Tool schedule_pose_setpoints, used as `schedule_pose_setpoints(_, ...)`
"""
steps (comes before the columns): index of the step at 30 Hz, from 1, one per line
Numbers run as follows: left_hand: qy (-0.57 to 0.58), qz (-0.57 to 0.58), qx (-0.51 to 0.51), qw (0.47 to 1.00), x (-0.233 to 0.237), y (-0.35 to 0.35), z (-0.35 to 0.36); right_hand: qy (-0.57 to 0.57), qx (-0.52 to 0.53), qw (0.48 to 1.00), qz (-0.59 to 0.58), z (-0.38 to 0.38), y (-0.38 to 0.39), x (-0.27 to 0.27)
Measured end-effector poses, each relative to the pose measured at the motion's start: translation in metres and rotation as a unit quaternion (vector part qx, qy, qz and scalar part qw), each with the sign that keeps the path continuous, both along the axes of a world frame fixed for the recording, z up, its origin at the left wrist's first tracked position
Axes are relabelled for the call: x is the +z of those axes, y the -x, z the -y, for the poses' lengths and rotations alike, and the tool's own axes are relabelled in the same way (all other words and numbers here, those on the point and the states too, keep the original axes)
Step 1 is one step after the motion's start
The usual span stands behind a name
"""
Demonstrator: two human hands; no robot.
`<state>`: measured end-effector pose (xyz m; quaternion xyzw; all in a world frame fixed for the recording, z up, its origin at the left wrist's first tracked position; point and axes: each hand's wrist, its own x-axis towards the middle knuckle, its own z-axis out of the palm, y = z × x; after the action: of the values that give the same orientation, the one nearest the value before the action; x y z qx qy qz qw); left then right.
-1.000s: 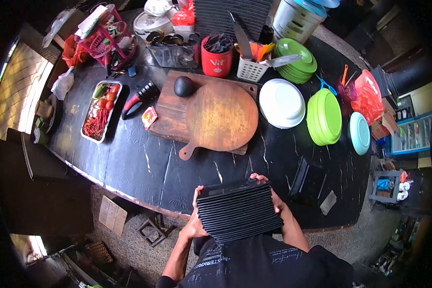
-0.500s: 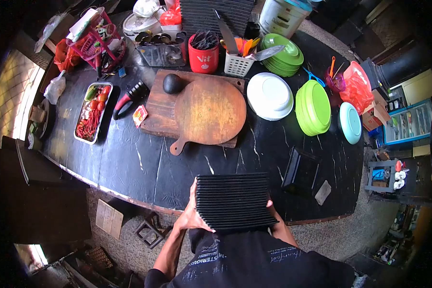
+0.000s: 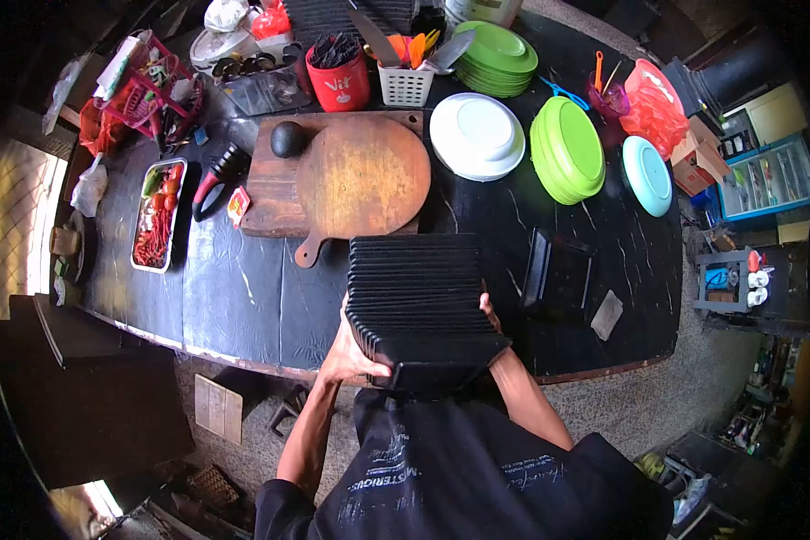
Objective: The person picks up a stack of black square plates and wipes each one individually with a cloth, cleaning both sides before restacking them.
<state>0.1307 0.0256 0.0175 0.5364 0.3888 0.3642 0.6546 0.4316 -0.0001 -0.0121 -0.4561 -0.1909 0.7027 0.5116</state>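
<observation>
A thick stack of black rectangular trays or plates (image 3: 414, 292) is held between my two hands, in front of my chest at the table's near edge. My left hand (image 3: 353, 349) grips its left side, thumb across the near face. On the right side my right hand (image 3: 492, 326) presses against the stack, partly hidden by it. Just beyond the stack lies a round wooden board (image 3: 364, 180) with a handle, resting on a rectangular wooden board (image 3: 274, 202). To the right, a single black tray (image 3: 558, 274) lies on the dark table (image 3: 319, 301).
White plates (image 3: 477, 135), green plates (image 3: 567, 150) and a pale blue plate (image 3: 647, 176) stand at the right. A vegetable tray (image 3: 159, 216) and a red-handled tool (image 3: 216, 183) lie left. Knives stand in a white basket (image 3: 407, 87). A grey piece (image 3: 607, 315) lies far right.
The black stack, held in both hands, has moved forward over the table and tilted, showing its near face. The view has shifted, and more of both forearms shows.
</observation>
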Motion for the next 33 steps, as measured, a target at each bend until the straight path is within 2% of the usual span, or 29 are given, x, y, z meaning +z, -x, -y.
schedule_pose_setpoints(1,-0.011,0.001,0.022,1.0,0.005,-0.003,-0.002,-0.009,-0.001,1.0,0.0,-0.003,-0.003,-0.012)
schedule_pose_setpoints(3,0.009,-0.01,0.005,1.0,0.015,-0.007,-0.005,-0.047,0.003,0.992,0.116,-0.007,-0.007,-0.037)
schedule_pose_setpoints(4,0.027,0.014,0.021,0.999,0.019,-0.01,-0.005,-0.052,0.0,0.992,0.117,-0.011,-0.005,-0.02)
schedule_pose_setpoints(6,0.057,0.055,0.044,0.996,0.025,-0.015,-0.005,0.042,0.036,0.998,-0.04,-0.024,0.004,0.039)
schedule_pose_setpoints(7,0.049,0.046,0.059,0.996,0.031,-0.016,-0.003,0.037,0.036,0.998,-0.04,-0.027,0.003,0.046)
schedule_pose_setpoints(9,0.133,0.049,0.086,0.986,0.049,-0.022,0.004,0.135,0.086,0.973,-0.166,-0.031,0.001,0.058)
schedule_pose_setpoints(13,0.148,0.022,0.107,0.983,0.043,-0.025,0.015,0.112,0.068,0.978,-0.16,-0.021,0.002,0.071)
schedule_pose_setpoints(15,0.222,-0.016,0.143,0.964,0.05,-0.029,0.019,0.105,0.054,0.981,-0.157,-0.013,0.003,0.074)
schedule_pose_setpoints(19,0.272,-0.039,0.115,0.955,0.051,-0.026,0.007,0.083,0.024,0.985,-0.151,-0.007,0.006,0.082)
schedule_pose_setpoints(20,0.269,-0.036,0.096,0.958,0.031,-0.02,0.0,0.078,0.016,0.986,-0.148,-0.007,0.006,0.085)
schedule_pose_setpoints(23,0.303,-0.001,0.095,0.948,0.02,-0.02,-0.012,0.067,0.0,0.988,-0.137,-0.007,0.005,0.092)
schedule_pose_setpoints(24,0.308,-0.007,0.106,0.946,0.029,-0.024,-0.013,0.063,-0.004,0.989,-0.133,-0.008,0.006,0.096)
schedule_pose_setpoints(29,0.294,-0.002,0.138,0.946,0.012,-0.027,-0.027,0.06,-0.024,0.989,-0.133,-0.005,0.003,0.106)
schedule_pose_setpoints(30,0.282,0.007,0.143,0.949,0.018,-0.028,-0.029,0.057,0.007,0.994,-0.097,-0.005,0.006,0.102)
schedule_pose_setpoints(31,0.281,0.007,0.141,0.949,0.025,-0.028,-0.031,0.054,0.039,0.996,-0.061,-0.003,0.007,0.099)
schedule_pose_setpoints(33,0.292,0.024,0.097,0.951,0.037,-0.022,-0.037,0.055,0.037,0.996,-0.057,0.001,0.012,0.099)
